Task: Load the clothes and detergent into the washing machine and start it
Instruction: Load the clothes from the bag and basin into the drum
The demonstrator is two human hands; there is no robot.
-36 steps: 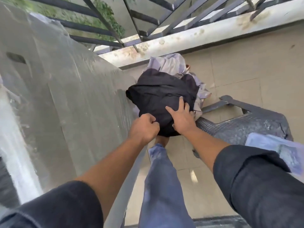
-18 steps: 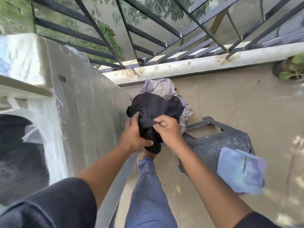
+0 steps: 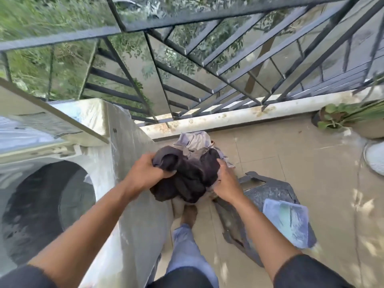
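The drum opening [image 3: 47, 206] of the washing machine [image 3: 133, 183] was cut off by the left edge, its inside too dark to be read. The pale garment [image 3: 193, 140] was mostly hidden beneath the dark bundle [image 3: 187, 179]. The packet [image 3: 286, 223] on the chair [image 3: 268, 192] was too blurred for its print to be made out.

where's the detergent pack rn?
Head view, lower right: the detergent pouch lies on the dark plastic chair, right of the right hand.
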